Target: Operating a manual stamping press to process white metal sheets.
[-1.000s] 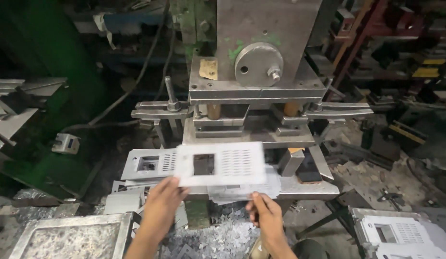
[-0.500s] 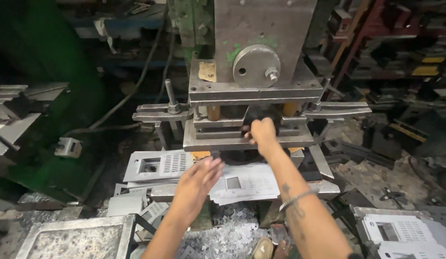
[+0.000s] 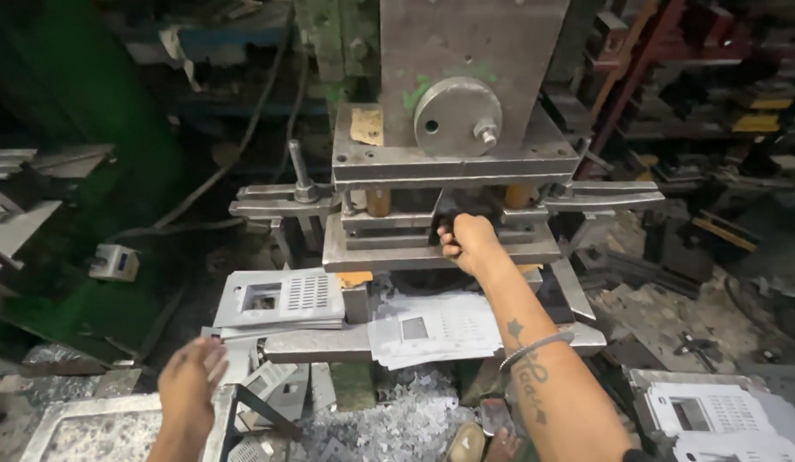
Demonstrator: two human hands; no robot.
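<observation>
My right hand (image 3: 470, 244) reaches into the gap of the grey press die (image 3: 440, 248), its fingers curled round a dark piece (image 3: 447, 224) there; I cannot tell what the piece is. My left hand (image 3: 192, 381) hovers low on the left with its fingers loosely apart and nothing in it, just over the rim of a metal tray (image 3: 64, 419). A pale perforated metal panel (image 3: 436, 329) lies on the press bed below my right forearm. A stack of similar panels (image 3: 282, 299) rests left of the die.
The press head with a round disc (image 3: 457, 115) stands over the die, and a lever (image 3: 301, 171) sticks up at its left. Metal chips (image 3: 389, 423) lie under the bed. More panels (image 3: 714, 419) sit at the bottom right. A green machine body (image 3: 64, 154) fills the left.
Both hands first held a perforated panel before the press. My right hand then reached into the die and stays there; my left hand dropped back down to the left, empty.
</observation>
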